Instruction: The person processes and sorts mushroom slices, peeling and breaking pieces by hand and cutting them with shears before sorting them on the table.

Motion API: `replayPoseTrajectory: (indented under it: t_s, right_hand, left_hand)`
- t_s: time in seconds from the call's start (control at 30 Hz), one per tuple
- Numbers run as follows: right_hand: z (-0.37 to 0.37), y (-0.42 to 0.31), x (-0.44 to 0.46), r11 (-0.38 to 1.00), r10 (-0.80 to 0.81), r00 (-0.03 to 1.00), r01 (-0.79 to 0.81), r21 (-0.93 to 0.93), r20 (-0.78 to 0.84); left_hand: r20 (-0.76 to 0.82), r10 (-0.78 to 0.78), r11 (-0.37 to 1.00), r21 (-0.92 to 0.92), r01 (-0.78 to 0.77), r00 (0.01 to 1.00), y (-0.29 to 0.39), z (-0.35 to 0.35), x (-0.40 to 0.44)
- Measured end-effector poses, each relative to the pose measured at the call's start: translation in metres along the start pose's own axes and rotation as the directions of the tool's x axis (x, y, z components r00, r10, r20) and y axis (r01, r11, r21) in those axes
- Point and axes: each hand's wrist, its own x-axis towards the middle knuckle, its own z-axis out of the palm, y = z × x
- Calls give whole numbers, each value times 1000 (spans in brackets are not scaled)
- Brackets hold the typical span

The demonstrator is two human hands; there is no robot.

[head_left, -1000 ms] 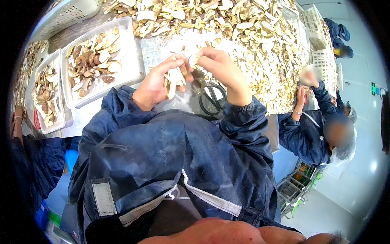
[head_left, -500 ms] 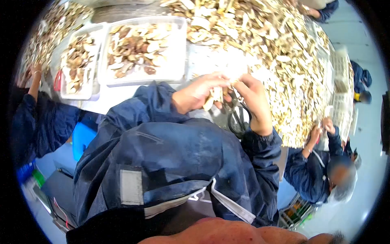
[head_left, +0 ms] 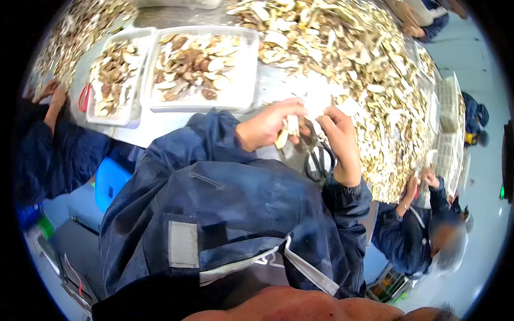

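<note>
The left hand point(head_left: 266, 127) holds pale slices point(head_left: 292, 126), best gripped lightly to keep them whole, while whether the right hand point(head_left: 342, 140), beside black-handled scissors point(head_left: 332, 159), pinches anything cannot be told.

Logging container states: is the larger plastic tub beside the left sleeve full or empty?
Neither: the larger plastic tub is partly filled. Sliced pieces lie inside, with bare bottom showing beside them.

Pale wall point(head_left: 484, 219), blue plastic stool point(head_left: 113, 175), grey metal table point(head_left: 174, 17)
</note>
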Motion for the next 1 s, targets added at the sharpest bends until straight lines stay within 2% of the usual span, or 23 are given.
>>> replayPoseTrajectory:
  t_s: [0.07, 0.1, 0.13, 0.17, 0.27, 0.33, 0.37, 0.4, 0.43, 0.5, 0.53, 0.57, 0.6, 0.7, 0.73, 0.8, 0.87, 0.9, 0.93, 0.97, 1.0]
  right_hand:
    - [-15, 0, -8, 990, -28, 998, 19, -140, -63]
    - [-23, 8, -12, 962, -42, 989, 3, -271, -138]
    - [-31, 13, -15, 906, -31, 989, -34, -421, -147]
    - [-41, 17, -17, 828, -15, 988, -73, -556, -151]
    - [-66, 54, -17, 853, -187, 942, 15, -521, -279]
    - [-75, 55, -11, 874, -118, 933, -66, -482, -340]
    - [-76, 53, -5, 884, -87, 927, -97, -458, -365]
    - [-74, 49, 1, 895, -107, 921, -74, -439, -373]
    - [-69, 46, 8, 907, -127, 916, -48, -419, -381]
    - [-62, 48, 26, 866, -269, 894, 62, -497, -358]
    - [-58, 55, 36, 830, -337, 876, 103, -549, -345]
    - [-56, 61, 45, 788, -403, 855, 143, -599, -327]
    - [-54, 63, 50, 777, -394, 870, 143, -613, -297]
    - [-48, 67, 53, 721, -369, 892, 97, -686, -262]
    - [-48, 65, 50, 732, -347, 904, 94, -675, -251]
    - [-50, 62, 39, 753, -299, 927, 83, -652, -227]
    - [-53, 66, 32, 830, -292, 907, 82, -552, -304]
    - [-56, 67, 29, 863, -284, 895, 83, -499, -344]
    - [-60, 67, 26, 904, -253, 905, 95, -416, -343]
    - [-61, 66, 26, 980, -131, 938, 73, -186, -320]
    - [-62, 62, 26, 998, -20, 964, 35, 53, -267]
  left_hand:
    - [16, -3, 998, -65, 4, 1000, -3, -8, 7]
    - [-49, 3, 995, -99, -8, 999, -1, -4, 4]
    - [-52, 38, 994, -100, -43, 998, 1, -7, 4]
    - [-148, 56, 995, -76, -68, 987, 10, 2, -3]
    - [-127, 171, 979, -88, -182, 977, 36, 1, -18]
    - [-57, 311, 949, -37, -313, 949, 58, 0, -29]
    - [-105, 393, 919, 90, -384, 914, 72, 5, -39]
    - [-107, 523, 836, 261, -483, 846, 83, 3, -45]
    - [-67, 643, 697, 464, -547, 763, 96, 1, -52]
    - [-89, 766, 489, 724, -487, 636, 115, -5, -62]
    - [66, 840, 187, 897, -400, 539, 121, -7, -64]
    - [246, 852, -137, 957, -257, 462, 126, -8, -66]
    - [429, 802, -439, 895, -76, 416, 129, -8, -67]
    - [380, 788, -504, 850, 153, 485, 119, -6, -66]
    - [392, 764, -522, 842, 134, 512, 119, -19, -63]
    - [398, 736, -601, 756, 259, 547, 112, -24, -62]
    - [366, 715, -641, 684, 348, 596, 110, -27, -61]
    - [421, 710, -652, 695, 302, 564, 110, -25, -60]
    - [473, 705, -664, 703, 256, 528, 111, -20, -59]
    - [523, 699, -675, 707, 209, 487, 112, -13, -57]
    - [531, 697, -637, 767, 76, 481, 113, -5, -56]
